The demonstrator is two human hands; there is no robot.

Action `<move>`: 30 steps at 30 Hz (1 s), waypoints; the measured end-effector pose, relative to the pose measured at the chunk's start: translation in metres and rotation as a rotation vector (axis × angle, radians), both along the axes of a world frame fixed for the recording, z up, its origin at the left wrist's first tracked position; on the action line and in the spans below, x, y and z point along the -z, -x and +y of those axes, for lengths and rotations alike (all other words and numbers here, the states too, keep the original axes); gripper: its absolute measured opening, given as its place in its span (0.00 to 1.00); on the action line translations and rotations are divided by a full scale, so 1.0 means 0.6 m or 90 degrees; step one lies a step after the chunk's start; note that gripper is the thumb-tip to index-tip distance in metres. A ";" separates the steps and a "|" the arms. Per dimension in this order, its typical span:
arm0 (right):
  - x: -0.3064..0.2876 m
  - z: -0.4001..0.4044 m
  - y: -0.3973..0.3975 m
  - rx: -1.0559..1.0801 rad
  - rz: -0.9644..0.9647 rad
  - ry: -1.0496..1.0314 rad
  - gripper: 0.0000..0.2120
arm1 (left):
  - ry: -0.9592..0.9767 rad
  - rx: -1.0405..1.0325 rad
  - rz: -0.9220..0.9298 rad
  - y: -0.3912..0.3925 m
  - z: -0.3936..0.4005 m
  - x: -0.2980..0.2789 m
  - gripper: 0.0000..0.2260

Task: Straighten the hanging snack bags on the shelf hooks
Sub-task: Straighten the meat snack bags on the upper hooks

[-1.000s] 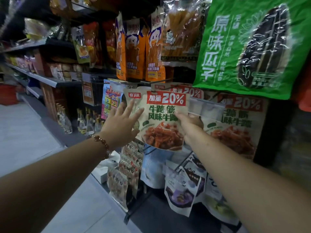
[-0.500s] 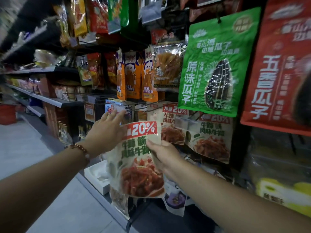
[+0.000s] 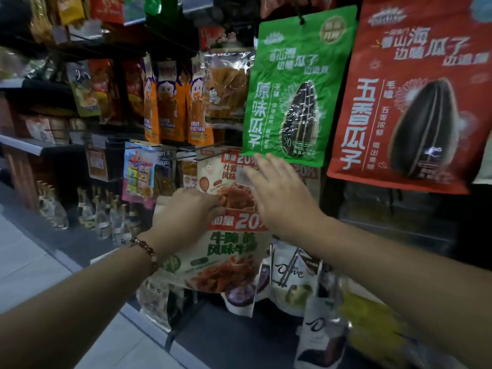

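Note:
A white snack bag [image 3: 229, 251] with a red "20%" banner and a picture of red strips hangs off the hook in front of the rack. My left hand [image 3: 186, 217] grips its top left corner. My right hand [image 3: 279, 198] has let go and reaches, fingers straight, toward the same kind of bag [image 3: 226, 177] hanging on a wire hook [image 3: 213, 151] behind. The top edge of the held bag is partly hidden by both hands.
A green sunflower-seed bag [image 3: 292, 89] and a red one [image 3: 415, 97] hang just above my right hand. Orange snack bags [image 3: 170, 102] hang upper left. Dove chocolate pouches [image 3: 292, 278] hang below. Bottles [image 3: 106, 214] stand on a low shelf at left; the aisle floor [image 3: 26, 262] lies left.
My right hand released the bag and rose toward the hanging bags. My left hand shifted onto the bag's top corner and now holds it alone. The view moved slightly up and right.

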State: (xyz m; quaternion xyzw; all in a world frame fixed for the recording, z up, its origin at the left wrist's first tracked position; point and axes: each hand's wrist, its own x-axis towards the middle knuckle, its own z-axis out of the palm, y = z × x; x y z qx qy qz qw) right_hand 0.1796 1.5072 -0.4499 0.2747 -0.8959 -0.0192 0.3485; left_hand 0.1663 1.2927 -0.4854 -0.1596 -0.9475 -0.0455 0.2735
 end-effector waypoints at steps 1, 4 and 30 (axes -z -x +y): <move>-0.004 -0.009 0.013 0.015 0.018 -0.077 0.32 | 0.029 0.013 0.047 0.014 0.004 0.008 0.14; -0.006 -0.031 0.052 0.065 0.031 -0.267 0.34 | 0.031 0.043 0.131 0.050 0.013 0.025 0.09; -0.082 -0.022 0.073 0.043 -0.043 -0.455 0.29 | -0.475 0.149 0.206 0.191 0.131 0.063 0.11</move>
